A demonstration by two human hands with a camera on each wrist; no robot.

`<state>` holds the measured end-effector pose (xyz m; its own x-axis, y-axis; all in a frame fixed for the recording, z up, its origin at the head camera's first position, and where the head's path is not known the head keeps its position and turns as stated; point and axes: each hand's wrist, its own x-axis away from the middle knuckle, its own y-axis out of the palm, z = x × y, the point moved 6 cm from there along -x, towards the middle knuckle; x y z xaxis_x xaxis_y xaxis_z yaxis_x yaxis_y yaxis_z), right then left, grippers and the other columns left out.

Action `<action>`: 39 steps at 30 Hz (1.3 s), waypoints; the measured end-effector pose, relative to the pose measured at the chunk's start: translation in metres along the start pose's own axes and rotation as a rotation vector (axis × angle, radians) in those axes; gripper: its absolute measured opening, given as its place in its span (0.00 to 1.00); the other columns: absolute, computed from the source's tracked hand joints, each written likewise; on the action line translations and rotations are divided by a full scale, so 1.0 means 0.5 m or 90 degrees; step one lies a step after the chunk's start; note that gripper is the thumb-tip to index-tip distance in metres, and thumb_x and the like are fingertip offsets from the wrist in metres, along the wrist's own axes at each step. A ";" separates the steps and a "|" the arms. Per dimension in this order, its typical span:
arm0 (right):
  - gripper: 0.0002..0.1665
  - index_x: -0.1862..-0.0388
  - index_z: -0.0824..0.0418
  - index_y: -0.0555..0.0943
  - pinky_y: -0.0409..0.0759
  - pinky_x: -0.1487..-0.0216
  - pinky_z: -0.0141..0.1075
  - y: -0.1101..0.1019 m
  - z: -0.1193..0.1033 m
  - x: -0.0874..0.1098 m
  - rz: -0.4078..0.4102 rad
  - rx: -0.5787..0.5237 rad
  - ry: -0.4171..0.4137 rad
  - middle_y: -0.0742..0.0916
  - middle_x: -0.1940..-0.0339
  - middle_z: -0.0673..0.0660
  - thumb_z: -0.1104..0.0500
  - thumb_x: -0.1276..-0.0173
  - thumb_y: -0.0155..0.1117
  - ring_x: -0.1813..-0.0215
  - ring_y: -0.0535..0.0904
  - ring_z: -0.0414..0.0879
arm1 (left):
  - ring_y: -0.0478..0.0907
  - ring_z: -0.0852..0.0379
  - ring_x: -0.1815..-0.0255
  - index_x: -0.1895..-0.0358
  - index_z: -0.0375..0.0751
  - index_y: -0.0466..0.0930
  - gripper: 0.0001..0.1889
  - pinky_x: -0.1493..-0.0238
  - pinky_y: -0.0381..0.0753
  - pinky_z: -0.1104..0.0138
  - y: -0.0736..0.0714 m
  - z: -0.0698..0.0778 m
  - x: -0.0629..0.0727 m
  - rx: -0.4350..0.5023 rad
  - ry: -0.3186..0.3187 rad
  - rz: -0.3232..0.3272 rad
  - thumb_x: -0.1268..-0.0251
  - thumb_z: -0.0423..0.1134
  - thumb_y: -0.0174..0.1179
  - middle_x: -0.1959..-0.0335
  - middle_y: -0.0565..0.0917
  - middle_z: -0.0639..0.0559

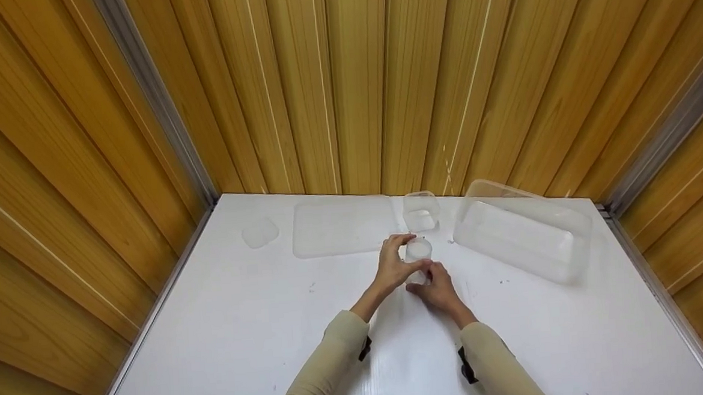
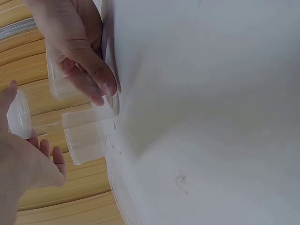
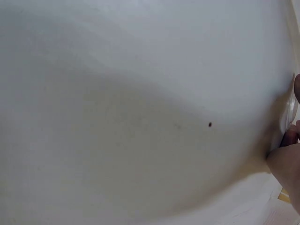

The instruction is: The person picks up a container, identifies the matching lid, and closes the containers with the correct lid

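My left hand [image 1: 396,266] curls its thumb and fingers round the whitish round top of a clear plastic jar [image 1: 418,249] above the white table. Lower down, my right hand [image 1: 435,287] pinches the jar's bottom edge between thumb and fingers, close to the tabletop. In the left wrist view, the left hand [image 2: 30,161] is around the ribbed round top [image 2: 18,115], and the right hand [image 2: 77,47] is at the bottom. Whether top and bottom are one piece is hard to tell through the clear plastic. Only part of the right hand [image 3: 286,164] shows in the right wrist view.
Behind the hands stands a small clear square container [image 1: 421,213]. A large clear rectangular container [image 1: 522,246] is at the right. Left of the hands lie a large flat translucent lid [image 1: 342,227] and a small one [image 1: 260,233]. Wood-patterned walls [image 1: 358,89] border the table [image 1: 245,347].
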<state>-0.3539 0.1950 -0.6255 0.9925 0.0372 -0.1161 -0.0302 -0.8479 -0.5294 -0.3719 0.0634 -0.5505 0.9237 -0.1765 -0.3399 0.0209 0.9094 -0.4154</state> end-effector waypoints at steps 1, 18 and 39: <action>0.34 0.41 0.74 0.77 0.74 0.33 0.60 0.001 -0.002 -0.003 0.005 0.002 -0.004 0.79 0.47 0.72 0.63 0.44 0.79 0.40 0.77 0.66 | 0.76 0.47 0.41 0.41 0.35 0.81 0.33 0.36 0.74 0.58 0.000 0.000 -0.002 -0.004 0.000 0.009 0.51 0.43 0.81 0.45 0.83 0.42; 0.29 0.65 0.73 0.79 0.74 0.60 0.48 -0.004 -0.031 0.020 0.185 0.074 -0.050 0.81 0.69 0.69 0.59 0.59 0.86 0.66 0.73 0.53 | 0.80 0.43 0.48 0.45 0.35 0.86 0.31 0.44 0.78 0.61 0.007 0.009 0.010 -0.020 0.032 0.041 0.57 0.41 0.83 0.52 0.86 0.42; 0.30 0.54 0.67 0.82 0.76 0.51 0.43 -0.019 -0.002 -0.013 -0.016 0.047 0.032 0.85 0.59 0.61 0.59 0.54 0.86 0.56 0.76 0.49 | 0.78 0.51 0.38 0.45 0.39 0.86 0.26 0.30 0.73 0.52 0.007 -0.019 -0.013 0.092 -0.034 -0.118 0.50 0.38 0.80 0.43 0.86 0.46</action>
<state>-0.3601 0.2024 -0.6188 0.9977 0.0292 -0.0610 -0.0126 -0.8059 -0.5920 -0.3813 0.0644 -0.5577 0.9178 -0.3287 -0.2228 0.2427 0.9084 -0.3406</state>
